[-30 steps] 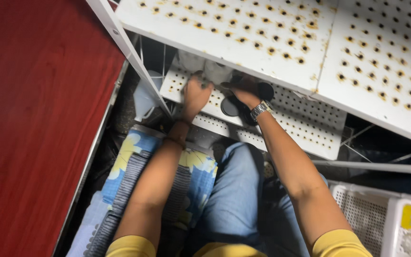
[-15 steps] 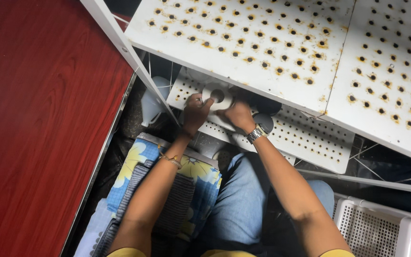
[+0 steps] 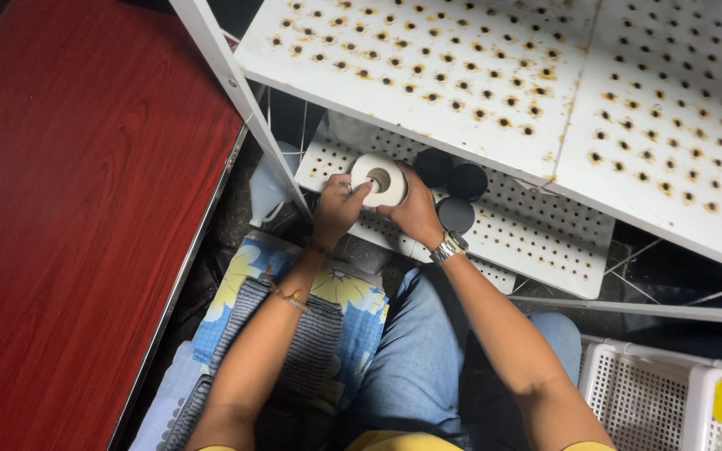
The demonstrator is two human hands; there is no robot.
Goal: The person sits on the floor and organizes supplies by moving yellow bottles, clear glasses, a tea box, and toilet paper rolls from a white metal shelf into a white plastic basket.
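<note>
A white roll (image 3: 379,178), round with a dark centre hole, is held just above centre of the frame, over the lower perforated shelf (image 3: 545,242) of a white rack. It is clamped between both hands: the left hand (image 3: 338,209) is closed on its left edge with a fingertip at the hole, and the right hand (image 3: 415,210) is cupped against its right side. A wristwatch (image 3: 449,247) is worn on the right wrist, a thin bracelet (image 3: 290,296) on the left forearm.

Three dark round lids (image 3: 453,188) are seen just right of the roll, on the lower shelf, close together. The upper shelf (image 3: 478,75), spotted with rust around its holes, fills the upper right of the frame and overhangs the work. A red panel (image 3: 77,209) covers the left side. A patterned cloth (image 3: 294,334) lies across the lap at lower centre; a white slotted basket (image 3: 653,401) sits at lower right.

Judgement: the roll is best kept level and supported from both sides, as now, with the right hand's knuckles kept clear of the dark lids so none is knocked. The overhanging shelf edge leaves little headroom, so low, short movements would be safest. Whether the roll is resting on the shelf cannot be told.
</note>
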